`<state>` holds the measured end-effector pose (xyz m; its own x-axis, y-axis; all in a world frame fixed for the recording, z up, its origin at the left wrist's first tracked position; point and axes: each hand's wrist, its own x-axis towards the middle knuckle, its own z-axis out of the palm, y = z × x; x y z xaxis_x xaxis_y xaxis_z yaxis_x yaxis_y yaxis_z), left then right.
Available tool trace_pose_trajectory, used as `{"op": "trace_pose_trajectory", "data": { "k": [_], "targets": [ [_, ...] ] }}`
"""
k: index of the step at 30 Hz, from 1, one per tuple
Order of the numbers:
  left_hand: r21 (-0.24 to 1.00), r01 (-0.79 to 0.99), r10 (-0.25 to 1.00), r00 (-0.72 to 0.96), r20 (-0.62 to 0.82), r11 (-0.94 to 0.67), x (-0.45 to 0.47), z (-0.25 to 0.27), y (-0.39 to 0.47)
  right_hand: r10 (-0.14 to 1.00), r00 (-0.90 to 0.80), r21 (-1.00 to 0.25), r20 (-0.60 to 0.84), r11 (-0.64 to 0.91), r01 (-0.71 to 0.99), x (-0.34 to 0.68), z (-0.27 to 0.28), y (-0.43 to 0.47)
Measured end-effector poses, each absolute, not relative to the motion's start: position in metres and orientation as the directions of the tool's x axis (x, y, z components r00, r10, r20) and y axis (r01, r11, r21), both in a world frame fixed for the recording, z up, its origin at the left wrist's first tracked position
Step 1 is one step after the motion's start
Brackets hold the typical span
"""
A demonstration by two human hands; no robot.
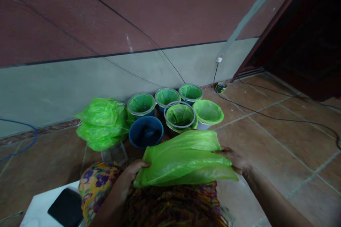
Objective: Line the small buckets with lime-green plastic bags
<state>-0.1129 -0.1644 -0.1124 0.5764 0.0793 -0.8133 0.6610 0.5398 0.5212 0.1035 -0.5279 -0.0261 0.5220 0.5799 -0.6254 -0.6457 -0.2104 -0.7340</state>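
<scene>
A green plastic bag [183,159] stretches between my two hands above my lap. My left hand [135,168] pinches its left edge. At the opposite end, my right hand [236,159] grips the side of the bag, its fingertips partly hidden by the plastic. Just beyond the bag stands a blue bin [146,133] with no liner in it. Several bins lined with green bags are grouped behind it, among them one with a grey rim ring [179,115] and a white one [208,113] at the right.
A heap of green bags [103,124] sits left of the bins. Behind them runs the wall [80,81]. A black cable [279,115] crosses the tiled floor past a small tin [220,87]. A dark phone-like object [66,207] lies on a white surface at lower left.
</scene>
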Motion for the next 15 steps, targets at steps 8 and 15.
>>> {"op": "trace_pose_trajectory", "data": {
  "k": [8, 15],
  "targets": [
    [0.717, 0.485, 0.229, 0.725, -0.650, 0.500, -0.110, -0.047, -0.140, 0.477, 0.743, -0.863, -0.470, -0.070, -0.501, 0.122, -0.015, -0.539],
    [0.837, 0.278, 0.452, 0.739, -0.500, 0.471, -0.104, -0.029, -0.124, 0.453, 0.828, -0.929, -0.331, -0.004, -0.370, 0.131, 0.001, -0.533]
  ]
}}
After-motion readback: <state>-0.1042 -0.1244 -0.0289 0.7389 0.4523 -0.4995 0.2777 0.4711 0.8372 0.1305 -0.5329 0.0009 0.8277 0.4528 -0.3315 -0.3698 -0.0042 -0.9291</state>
